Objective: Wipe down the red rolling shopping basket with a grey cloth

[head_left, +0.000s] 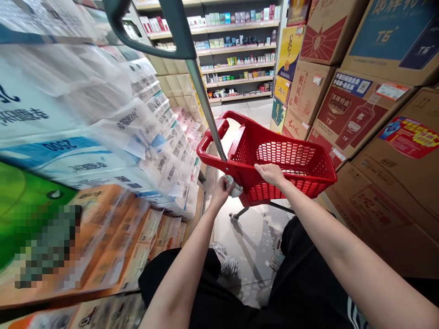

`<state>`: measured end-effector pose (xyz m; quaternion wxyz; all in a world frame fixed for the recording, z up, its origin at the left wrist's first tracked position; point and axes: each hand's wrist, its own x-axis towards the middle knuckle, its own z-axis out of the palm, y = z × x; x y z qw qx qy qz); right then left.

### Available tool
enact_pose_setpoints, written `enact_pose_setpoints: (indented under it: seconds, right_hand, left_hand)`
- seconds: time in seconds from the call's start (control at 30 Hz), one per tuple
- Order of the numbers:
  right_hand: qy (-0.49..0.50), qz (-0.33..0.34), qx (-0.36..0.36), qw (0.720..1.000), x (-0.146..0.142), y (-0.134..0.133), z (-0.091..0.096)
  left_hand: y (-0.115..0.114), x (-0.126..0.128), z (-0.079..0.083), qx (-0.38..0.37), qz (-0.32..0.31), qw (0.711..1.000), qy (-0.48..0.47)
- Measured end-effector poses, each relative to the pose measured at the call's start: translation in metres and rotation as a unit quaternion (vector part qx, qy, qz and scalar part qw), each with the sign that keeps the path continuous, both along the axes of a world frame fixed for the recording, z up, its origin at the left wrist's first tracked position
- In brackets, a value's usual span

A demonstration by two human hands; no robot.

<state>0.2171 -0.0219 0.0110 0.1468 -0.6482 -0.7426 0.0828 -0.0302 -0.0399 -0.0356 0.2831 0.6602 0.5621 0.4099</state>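
Observation:
A red plastic shopping basket (310, 160) on wheels stands in the aisle in front of me, tilted, its mesh inside bare. A grey pull handle (202, 96) rises from its near corner to the top of the view. My right hand (270, 173) grips the basket's near rim, fingers curled over it. At the basket's near left corner my left hand (221, 188) is closed around a white object I cannot make out, by the base of the handle.
Wrapped tissue packs (103, 132) are stacked high on the left, orange packs (113, 233) below them. Brown cartons (373, 119) are piled on the right. Shelves of small goods (236, 55) stand at the aisle's far end. My legs and shoes show below.

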Motion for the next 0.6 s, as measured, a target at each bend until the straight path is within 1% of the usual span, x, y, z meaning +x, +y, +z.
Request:
enact_pose_setpoints:
  seconds: [0.07,0.1,0.17,0.23,0.33,0.43,0.5,0.6]
  right_hand:
    - [0.007,-0.007,-0.012,1.0,0.005,0.004,0.001]
    - [0.011,-0.01,-0.016,1.0,0.007,0.007,0.001]
    - [0.02,-0.02,-0.024,0.999,0.011,0.012,0.001]
    - [0.029,-0.029,-0.031,0.999,0.015,0.018,-0.001]
    - [0.043,-0.028,-0.034,0.998,0.02,0.026,-0.004]
    - [0.047,-0.017,-0.03,0.998,0.023,0.033,-0.007]
    - [0.04,-0.013,-0.029,0.999,0.024,0.036,-0.009]
    - [0.037,-0.007,-0.027,0.999,0.025,0.038,-0.01]
  left_hand:
    - [-0.005,0.004,-0.003,-0.028,-0.018,0.998,0.053]
    - [-0.007,0.006,-0.001,-0.026,-0.016,0.998,0.061]
    - [-0.009,0.007,0.007,0.017,0.01,0.999,0.05]
    - [-0.011,0.004,0.021,0.088,0.054,0.994,0.022]
    - [-0.012,-0.007,0.049,0.187,0.116,0.975,-0.007]
    - [-0.006,-0.017,0.077,0.26,0.161,0.952,0.003]
    - [0.005,-0.018,0.093,0.285,0.16,0.944,0.04]
    - [0.027,-0.012,0.111,0.274,0.1,0.946,0.14]
